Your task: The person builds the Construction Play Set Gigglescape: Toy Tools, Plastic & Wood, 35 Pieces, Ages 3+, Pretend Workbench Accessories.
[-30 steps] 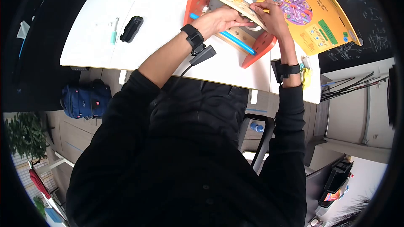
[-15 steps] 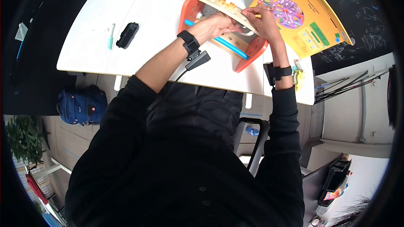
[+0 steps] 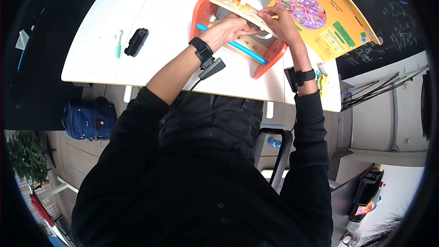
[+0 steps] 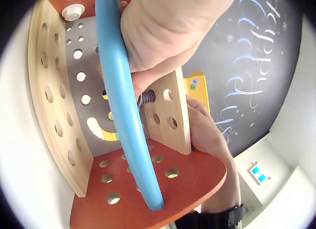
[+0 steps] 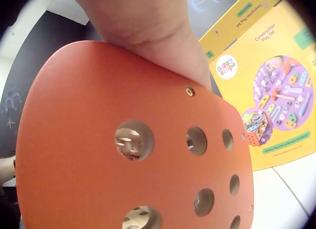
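Note:
A toy workbench with red side panels [image 3: 275, 53] and a blue rod [image 4: 121, 91] stands on the table. My left hand [image 3: 231, 28] reaches under its top wooden plank [image 3: 238, 11]. In the left wrist view, the fingers of this left hand [image 4: 160, 34] curl at a grey threaded screw [image 4: 147, 97] on the plank's inner face; the rod partly hides the fingertips. My right hand [image 3: 284, 25] grips the plank's far right part, with its fingertips at the upper face. An orange piece [image 3: 241, 4] lies on the plank. The right wrist view shows mostly a red panel [image 5: 94, 125].
A yellow box [image 3: 315, 13] stands behind the workbench at the right. A black case [image 3: 136, 42] and a teal-and-white tool [image 3: 118, 45] lie to the left. Yellow and white items [image 3: 323, 82] sit near the right table edge, beside my right wrist.
The head view has shifted, so the workbench appears farther left. Both hands keep nearly the same places on the plank, with only slight shifts of the fingers.

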Demonstrator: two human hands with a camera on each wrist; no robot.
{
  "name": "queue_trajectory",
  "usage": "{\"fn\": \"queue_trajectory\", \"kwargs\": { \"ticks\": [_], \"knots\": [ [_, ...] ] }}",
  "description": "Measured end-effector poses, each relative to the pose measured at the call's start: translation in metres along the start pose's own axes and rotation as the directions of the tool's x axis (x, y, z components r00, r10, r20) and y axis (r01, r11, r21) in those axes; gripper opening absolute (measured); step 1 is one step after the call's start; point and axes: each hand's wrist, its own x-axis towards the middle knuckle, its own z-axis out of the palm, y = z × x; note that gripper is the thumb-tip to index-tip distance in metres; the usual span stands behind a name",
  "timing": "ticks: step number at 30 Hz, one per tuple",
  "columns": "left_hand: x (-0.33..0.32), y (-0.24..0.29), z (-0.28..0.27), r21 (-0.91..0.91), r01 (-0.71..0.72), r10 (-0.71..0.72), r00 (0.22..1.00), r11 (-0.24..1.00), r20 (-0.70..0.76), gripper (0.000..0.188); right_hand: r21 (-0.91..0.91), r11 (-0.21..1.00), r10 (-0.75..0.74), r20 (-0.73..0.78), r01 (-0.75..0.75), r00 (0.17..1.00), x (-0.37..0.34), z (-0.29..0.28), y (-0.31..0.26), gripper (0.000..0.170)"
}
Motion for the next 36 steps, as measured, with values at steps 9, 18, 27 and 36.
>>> {"fn": "queue_trajectory", "kwargs": {
  "ticks": [9,18,27,36],
  "knots": [
    [-0.007,0.006,0.004,0.185,0.104,-0.101,0.995,0.977,-0.022,0.047,-0.034,0.998,0.053,0.047,-0.051,0.998,0.0,-0.004,-0.007,0.025],
    [0.0,0.002,-0.002,-0.041,0.052,-0.052,0.999,0.998,0.005,0.047,0.005,0.999,0.037,0.014,-0.037,0.999,-0.001,-0.001,-0.002,0.023],
    [-0.004,0.003,0.001,0.052,0.048,-0.049,0.999,0.997,0.019,0.044,0.003,1.0,0.024,0.012,-0.024,1.0,0.0,-0.001,0.001,0.022],
    [-0.014,0.009,0.007,-0.023,0.022,-0.021,0.999,1.0,0.043,0.046,0.003,1.0,0.016,0.016,-0.016,1.0,0.0,-0.001,0.002,0.023]
  ]
}}
